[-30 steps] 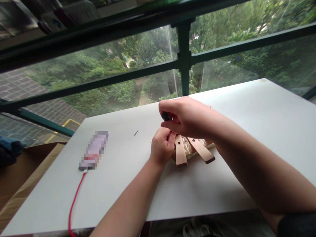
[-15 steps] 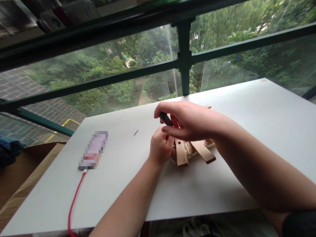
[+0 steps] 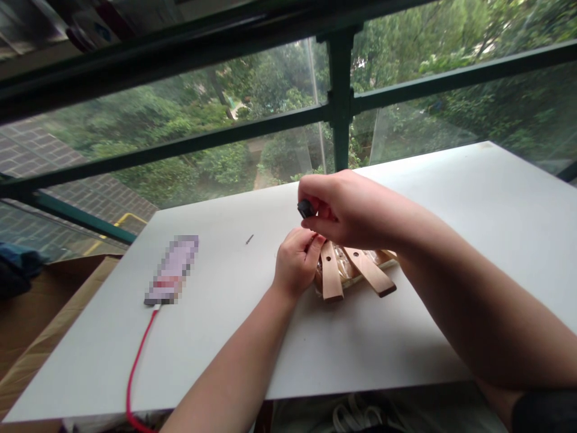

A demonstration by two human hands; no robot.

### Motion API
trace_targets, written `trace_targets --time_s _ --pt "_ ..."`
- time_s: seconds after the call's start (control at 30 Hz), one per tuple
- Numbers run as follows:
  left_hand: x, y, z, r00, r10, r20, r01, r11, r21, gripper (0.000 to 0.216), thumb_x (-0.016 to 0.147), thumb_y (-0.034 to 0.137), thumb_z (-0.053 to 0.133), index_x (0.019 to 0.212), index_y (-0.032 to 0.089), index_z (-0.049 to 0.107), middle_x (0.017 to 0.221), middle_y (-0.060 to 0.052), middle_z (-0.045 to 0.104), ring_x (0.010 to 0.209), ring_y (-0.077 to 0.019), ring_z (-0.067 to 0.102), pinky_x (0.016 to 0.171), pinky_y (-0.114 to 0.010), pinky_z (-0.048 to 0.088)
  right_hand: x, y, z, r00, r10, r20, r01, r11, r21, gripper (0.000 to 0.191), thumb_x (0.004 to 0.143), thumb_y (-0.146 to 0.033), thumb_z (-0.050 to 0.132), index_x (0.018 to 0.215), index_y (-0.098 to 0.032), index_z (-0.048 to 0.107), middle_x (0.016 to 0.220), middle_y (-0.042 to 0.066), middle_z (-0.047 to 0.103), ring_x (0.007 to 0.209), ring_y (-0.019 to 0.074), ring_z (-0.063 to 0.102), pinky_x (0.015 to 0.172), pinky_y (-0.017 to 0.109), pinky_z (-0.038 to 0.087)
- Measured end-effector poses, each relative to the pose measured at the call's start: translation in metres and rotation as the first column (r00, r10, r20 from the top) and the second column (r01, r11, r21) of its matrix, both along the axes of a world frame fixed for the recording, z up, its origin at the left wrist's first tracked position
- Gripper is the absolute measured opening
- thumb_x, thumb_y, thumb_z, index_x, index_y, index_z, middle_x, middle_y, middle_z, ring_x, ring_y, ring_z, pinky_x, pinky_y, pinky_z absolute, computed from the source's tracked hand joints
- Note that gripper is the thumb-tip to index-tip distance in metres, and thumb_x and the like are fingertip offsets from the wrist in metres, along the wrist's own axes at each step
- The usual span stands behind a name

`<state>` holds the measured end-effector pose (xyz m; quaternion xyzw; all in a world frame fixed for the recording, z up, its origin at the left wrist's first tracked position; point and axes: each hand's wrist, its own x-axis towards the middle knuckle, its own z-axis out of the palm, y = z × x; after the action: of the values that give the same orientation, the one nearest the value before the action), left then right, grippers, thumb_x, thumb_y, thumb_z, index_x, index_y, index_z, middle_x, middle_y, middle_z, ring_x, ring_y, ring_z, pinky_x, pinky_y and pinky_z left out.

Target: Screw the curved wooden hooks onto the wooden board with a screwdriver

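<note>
My right hand (image 3: 338,207) is closed around a black screwdriver handle (image 3: 306,208); its shaft and tip are hidden. Just below, my left hand (image 3: 297,258) is closed at the left edge of a wooden frame (image 3: 347,275), and its fingertips are partly covered. Clear plastic film wraps part of the frame. Two flat wooden legs, a left leg (image 3: 332,279) and a right leg (image 3: 372,273), stick out toward me, each with a dark hole. On the table to the left of my hands lies a small screw (image 3: 249,239).
A phone-like device (image 3: 174,267), blurred out, lies on the white table (image 3: 225,300) at the left, with a red cable (image 3: 137,361) running over the front edge. A cardboard box (image 3: 58,307) stands beyond the left edge. Behind the table is a green-framed window (image 3: 340,102).
My right hand has shifted slightly right and up, and the screwdriver handle now points more toward me. More of the right leg's hole shows. My left hand stays at the frame.
</note>
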<state>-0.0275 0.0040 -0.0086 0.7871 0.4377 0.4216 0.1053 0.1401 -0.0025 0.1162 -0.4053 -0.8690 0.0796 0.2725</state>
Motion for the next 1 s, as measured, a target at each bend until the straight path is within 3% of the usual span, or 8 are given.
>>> trace_targets --time_s 0.23,0.33,0.5,0.7,1.0 --pt "-0.0003 0.0 -0.0009 1.0 0.013 0.02 -0.012 1.0 -0.025 0.028 0.092 0.031 0.053 0.068 0.019 0.058 0.072 -0.003 0.065 0.076 -0.017 0.061 0.07 -0.027 0.047 -0.0039 0.0019 -0.003 1.0 0.001 -0.008 -0.001 1.0 0.012 0.016 0.079 -0.03 0.061 0.084 -0.02 0.049 0.072 -0.002 0.055 0.06 0.01 0.04 0.055 0.025 0.026" --pt "-0.0009 0.0001 -0.002 1.0 0.013 0.026 -0.012 0.999 -0.032 0.024 0.091 0.029 0.054 0.071 0.019 0.06 0.076 -0.003 0.067 0.078 -0.0174 0.062 0.07 -0.027 0.048 -0.0038 0.0031 -0.005 0.998 0.062 -0.02 -0.063 0.998 -0.023 0.018 0.082 -0.028 0.058 0.097 -0.02 0.055 0.081 0.0 0.059 0.067 0.0112 0.045 0.059 0.025 0.029" --pt "-0.0016 -0.0007 -0.0026 1.0 -0.008 0.019 0.009 0.998 -0.055 0.02 0.09 0.026 0.055 0.073 0.018 0.06 0.075 -0.004 0.066 0.077 -0.0181 0.061 0.068 -0.028 0.047 0.0007 0.0009 -0.0026 0.984 0.176 -0.018 -0.177 0.98 -0.092 0.042 0.079 -0.014 0.05 0.12 -0.021 0.053 0.094 0.002 0.063 0.074 0.0124 0.05 0.061 0.024 0.032" --pt "-0.0008 -0.0014 -0.0004 1.0 -0.019 -0.001 0.019 0.999 -0.028 0.021 0.091 0.025 0.053 0.072 0.019 0.059 0.075 -0.003 0.065 0.079 -0.0174 0.06 0.07 -0.028 0.046 0.0037 -0.0007 0.0001 0.99 0.139 -0.007 -0.139 0.984 -0.111 0.029 0.085 -0.015 0.043 0.11 -0.021 0.057 0.09 0.004 0.066 0.075 0.0136 0.055 0.065 0.025 0.036" --pt "0.0011 -0.0008 -0.0003 1.0 -0.02 -0.018 0.02 1.0 -0.016 0.026 0.093 0.028 0.051 0.07 0.018 0.058 0.073 -0.003 0.063 0.077 -0.0167 0.058 0.07 -0.028 0.045 0.001 -0.0004 0.0022 0.999 0.019 0.035 -0.018 0.999 -0.038 0.011 0.082 -0.026 0.057 0.091 -0.022 0.062 0.076 -0.001 0.063 0.059 0.0089 0.045 0.056 0.024 0.029"
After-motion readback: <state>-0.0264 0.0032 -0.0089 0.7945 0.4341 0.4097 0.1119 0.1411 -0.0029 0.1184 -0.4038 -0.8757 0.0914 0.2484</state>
